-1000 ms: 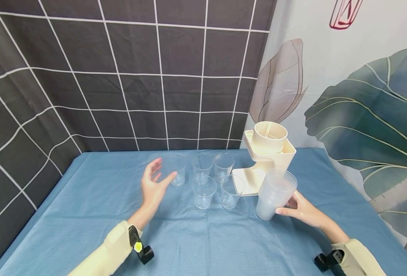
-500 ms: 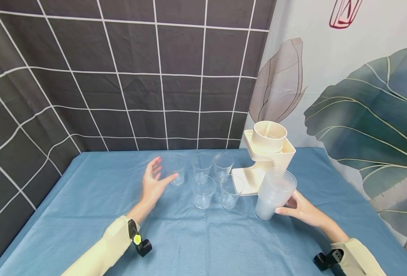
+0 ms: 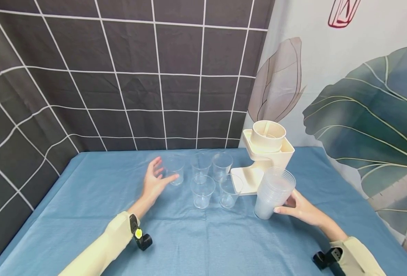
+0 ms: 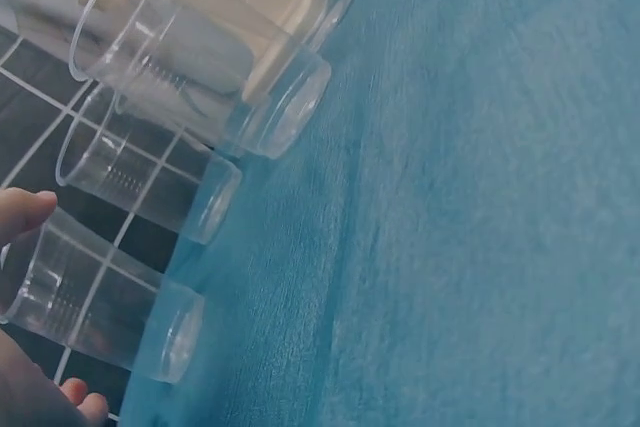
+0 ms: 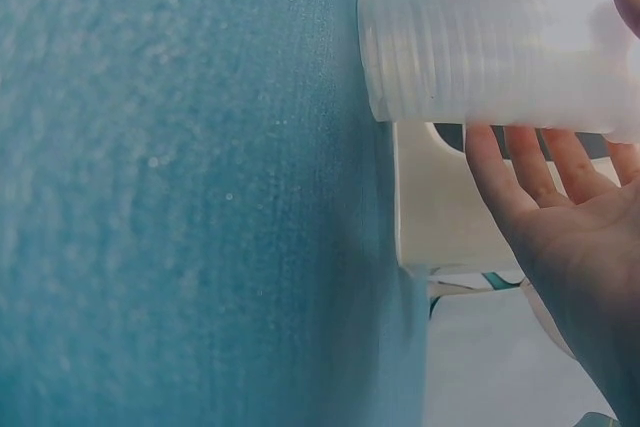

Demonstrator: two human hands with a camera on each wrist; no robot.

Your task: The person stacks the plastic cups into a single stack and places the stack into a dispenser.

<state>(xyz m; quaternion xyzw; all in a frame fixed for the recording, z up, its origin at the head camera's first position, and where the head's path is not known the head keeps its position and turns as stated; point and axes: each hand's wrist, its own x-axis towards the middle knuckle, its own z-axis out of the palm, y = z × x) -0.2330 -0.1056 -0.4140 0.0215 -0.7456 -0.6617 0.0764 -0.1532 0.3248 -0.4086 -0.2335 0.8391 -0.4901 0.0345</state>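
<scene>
My left hand (image 3: 153, 184) reaches beside the far-left clear plastic cup (image 3: 176, 168), thumb and fingers spread. Its thumb overlaps the cup in the head view; in the left wrist view this cup (image 4: 105, 297) lies between thumb and fingers. At the right, my right hand (image 3: 299, 209) holds a tall stack of nested plastic cups (image 3: 273, 195), which stands on the blue cloth. In the right wrist view the fingers pass behind the stack (image 5: 500, 47) and the thumb crosses over it. Several single cups, such as the front one (image 3: 202, 193), stand upright between the hands.
A cream-coloured holder (image 3: 270, 157) with a round cup-shaped top stands behind the stack. A blue cloth (image 3: 189, 241) covers the table. A dark grid curtain (image 3: 182, 92) hangs at the back, and a leaf-patterned curtain (image 3: 362, 115) at the right.
My left hand has shifted slightly, its thumb coming a little further across the far-left cup. My right hand and the stack stay where they were.
</scene>
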